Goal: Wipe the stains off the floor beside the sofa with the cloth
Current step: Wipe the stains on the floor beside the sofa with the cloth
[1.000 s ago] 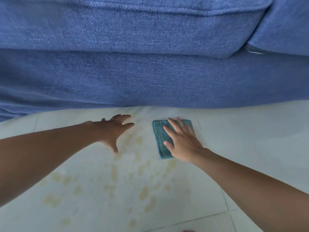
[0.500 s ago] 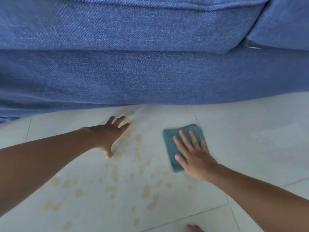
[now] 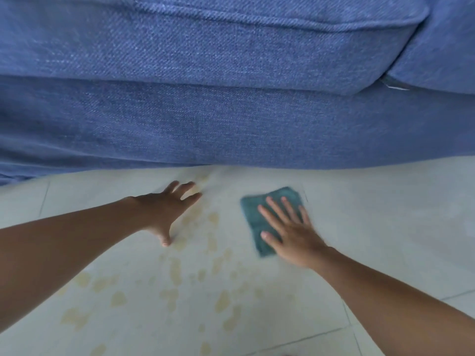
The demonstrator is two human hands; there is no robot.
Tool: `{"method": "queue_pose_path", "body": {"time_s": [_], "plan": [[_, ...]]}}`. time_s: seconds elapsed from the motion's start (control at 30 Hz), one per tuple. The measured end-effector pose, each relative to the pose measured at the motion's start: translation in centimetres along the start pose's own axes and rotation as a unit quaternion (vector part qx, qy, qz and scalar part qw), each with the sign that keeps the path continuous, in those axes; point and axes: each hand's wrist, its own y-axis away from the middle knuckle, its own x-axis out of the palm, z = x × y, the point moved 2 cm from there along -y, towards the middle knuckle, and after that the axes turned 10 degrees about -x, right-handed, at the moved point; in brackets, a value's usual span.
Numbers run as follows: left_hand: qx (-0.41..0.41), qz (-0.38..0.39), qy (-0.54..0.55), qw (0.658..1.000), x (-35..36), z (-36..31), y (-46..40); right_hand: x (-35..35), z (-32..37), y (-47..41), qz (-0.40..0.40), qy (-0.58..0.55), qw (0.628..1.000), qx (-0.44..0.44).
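Note:
A folded teal cloth lies flat on the pale tiled floor just in front of the blue sofa. My right hand presses down on the cloth with the fingers spread, covering its lower right part. My left hand rests flat on the floor to the left of the cloth, fingers apart, holding nothing. Several yellowish stains are scattered over the tile between and below both hands, reaching toward the lower left.
The sofa's base runs across the whole view right behind the hands, with a seat cushion above it. Tile joints cross the floor at lower right and at far left.
My right hand has slid the cloth to the right and a little toward me, then shifted it slightly again. My left hand has stayed planted on the floor.

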Motion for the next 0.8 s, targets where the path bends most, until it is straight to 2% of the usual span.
{"method": "queue_pose_path", "body": {"time_s": [0.07, 0.1, 0.2, 0.27, 0.47, 0.73, 0.8], "plan": [[-0.012, -0.013, 0.007, 1.0, 0.2, 0.1, 0.2, -0.9, 0.0, -2.1, 0.002, -0.049, 0.992, 0.118], [-0.022, -0.02, 0.016, 0.999, 0.4, 0.2, 0.3, -1.0, 1.5, -3.0, 0.006, -0.057, 0.991, 0.117], [-0.035, -0.001, 0.059, 0.998, 0.7, 1.5, 0.7, -0.7, 5.7, -4.0, 0.034, -0.01, 0.998, -0.058], [-0.044, 0.0, 0.058, 0.997, 0.6, 2.7, 1.2, -1.8, 5.3, -4.6, 0.065, 0.016, 0.989, -0.13], [-0.067, -0.034, 0.038, 0.996, 0.9, 4.2, 2.2, -6.2, 4.5, -8.2, 0.215, 0.071, 0.967, -0.113], [-0.067, -0.028, 0.034, 0.997, 0.4, 3.9, 2.0, -9.6, 5.6, -9.0, 0.294, 0.144, 0.939, -0.105], [-0.066, -0.029, 0.032, 0.997, 0.5, 4.3, 2.2, -9.7, 5.6, -9.6, 0.288, 0.147, 0.941, -0.102]]}}
